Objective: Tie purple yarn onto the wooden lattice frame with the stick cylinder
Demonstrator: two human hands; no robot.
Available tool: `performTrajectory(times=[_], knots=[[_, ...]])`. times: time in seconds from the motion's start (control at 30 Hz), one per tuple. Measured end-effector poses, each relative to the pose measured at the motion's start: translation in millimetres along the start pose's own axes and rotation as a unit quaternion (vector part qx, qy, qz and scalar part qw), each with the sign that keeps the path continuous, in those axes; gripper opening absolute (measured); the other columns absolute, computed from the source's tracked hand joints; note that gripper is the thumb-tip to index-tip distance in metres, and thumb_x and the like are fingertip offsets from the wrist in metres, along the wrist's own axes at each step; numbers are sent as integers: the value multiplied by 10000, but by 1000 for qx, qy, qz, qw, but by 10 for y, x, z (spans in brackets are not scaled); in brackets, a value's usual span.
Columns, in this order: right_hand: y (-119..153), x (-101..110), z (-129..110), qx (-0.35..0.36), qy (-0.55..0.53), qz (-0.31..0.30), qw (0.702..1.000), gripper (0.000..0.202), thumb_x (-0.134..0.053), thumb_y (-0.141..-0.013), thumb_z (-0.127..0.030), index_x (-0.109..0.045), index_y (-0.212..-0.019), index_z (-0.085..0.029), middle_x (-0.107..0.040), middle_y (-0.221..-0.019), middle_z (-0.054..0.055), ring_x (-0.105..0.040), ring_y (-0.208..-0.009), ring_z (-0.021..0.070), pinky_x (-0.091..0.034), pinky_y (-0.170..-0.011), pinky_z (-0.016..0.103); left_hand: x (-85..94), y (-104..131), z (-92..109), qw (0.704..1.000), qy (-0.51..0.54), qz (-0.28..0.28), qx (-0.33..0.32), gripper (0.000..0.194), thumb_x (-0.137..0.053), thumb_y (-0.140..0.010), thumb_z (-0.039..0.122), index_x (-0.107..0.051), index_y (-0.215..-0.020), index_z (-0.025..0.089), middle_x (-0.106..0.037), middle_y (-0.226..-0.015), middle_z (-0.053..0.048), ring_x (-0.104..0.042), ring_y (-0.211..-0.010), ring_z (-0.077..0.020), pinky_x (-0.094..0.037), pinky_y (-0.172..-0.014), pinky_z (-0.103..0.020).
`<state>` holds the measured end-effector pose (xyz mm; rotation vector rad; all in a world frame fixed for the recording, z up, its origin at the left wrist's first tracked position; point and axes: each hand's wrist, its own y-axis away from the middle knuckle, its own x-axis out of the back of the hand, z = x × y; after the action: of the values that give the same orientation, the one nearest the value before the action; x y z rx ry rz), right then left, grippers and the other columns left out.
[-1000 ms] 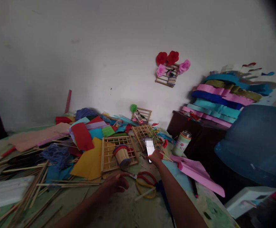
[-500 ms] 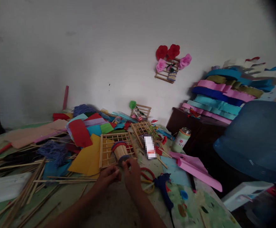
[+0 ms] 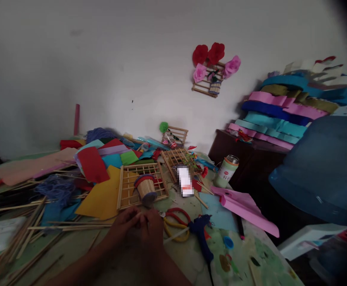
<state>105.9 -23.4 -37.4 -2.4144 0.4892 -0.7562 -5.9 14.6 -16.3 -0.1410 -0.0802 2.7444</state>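
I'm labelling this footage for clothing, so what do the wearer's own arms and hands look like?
The left hand and right hand are ungloved. No sleeve, watch or bracelet shows on the left arm or right arm. The fingers are too dim to rule out rings.

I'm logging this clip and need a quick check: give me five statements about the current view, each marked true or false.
1. The blue glue gun lies on the table. True.
2. The phone is in the right hand. False: the phone lies beyond both hands, untouched.
3. The wall-hung lattice carries red flowers and pink flowers. True.
4. The left and right hands are wide apart. False: the left hand and right hand are close together.
5. The green bottle stands upright. True.
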Motion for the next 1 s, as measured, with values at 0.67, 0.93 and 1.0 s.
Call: performTrajectory(times=[0.67,0.93,1.0], knots=[[2,-42,105,18,20,47,999,102,-513,-788,-257,-511,-706,-195,-534,-698,13,-497,-672,164,-396,-631,290,224,-143,-7,959,-218,162,-82,347,-503,-763,514,-569,-717,176,-577,-681,-25,-541,-666,-191,-440,-640,-284],[-99,69,207,39,77,74,994,270,-499,-777,-187,-485,-1047,-185,-537,-1035,98,-488,-1004,243,-409,-873,435,15,-887,157,899,-369,237,9,780,-531,-727,560,-403,-1292,37,-427,-1341,-249,-344,-1292,-338,-271,-1044,-396],[-92,52,218,34,87,69,993,296,-499,-768,-179,-484,-1064,-183,-534,-1060,105,-484,-1025,249,-406,-888,443,-53,-1046,192,890,-392,230,33,857,-545,-714,588,-359,-1335,27,-370,-1387,-276,-296,-1322,-366,-245,-1052,-409]])
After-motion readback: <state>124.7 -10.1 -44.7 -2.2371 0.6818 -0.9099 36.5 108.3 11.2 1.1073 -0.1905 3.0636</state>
